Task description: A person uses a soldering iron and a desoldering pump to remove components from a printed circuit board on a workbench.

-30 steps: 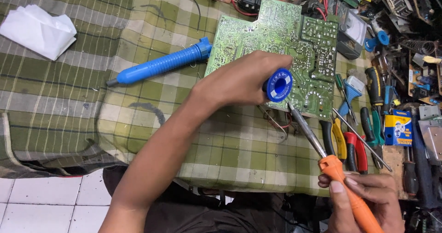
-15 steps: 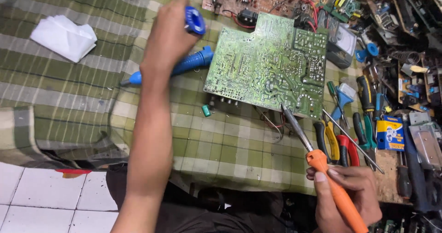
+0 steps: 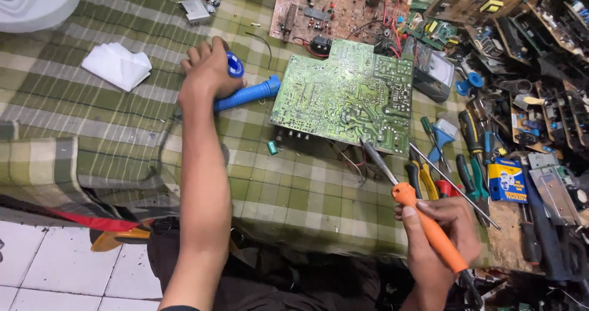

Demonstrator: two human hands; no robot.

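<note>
On the checked cloth, left side: a white folded tissue (image 3: 116, 65) is lying at about 10 o'clock of the left hand, well apart from it.
Left hand (image 3: 208, 71): fingers are curling closed around a small blue solder spool (image 3: 234, 65), pressing it down at the 12 o'clock end of the blue desoldering pump (image 3: 246, 95); hand and pump are touching.
Green circuit board (image 3: 346, 96): lying solder-side up at 3 o'clock of the left hand, with no tool in contact.
Soldering iron (image 3: 423, 225): the tip is pointing toward 11 o'clock, hovering just beside the board's lower edge.
Right hand (image 3: 438, 237): clamping the iron's orange handle, well apart from the left hand.
Hand tools (image 3: 454, 163): pliers and screwdrivers are lying at 1 o'clock of the right hand.
Progress, as judged: solder is being parked beside the pump; the iron is not touching any joint, so board work is looking unfinished.
</note>
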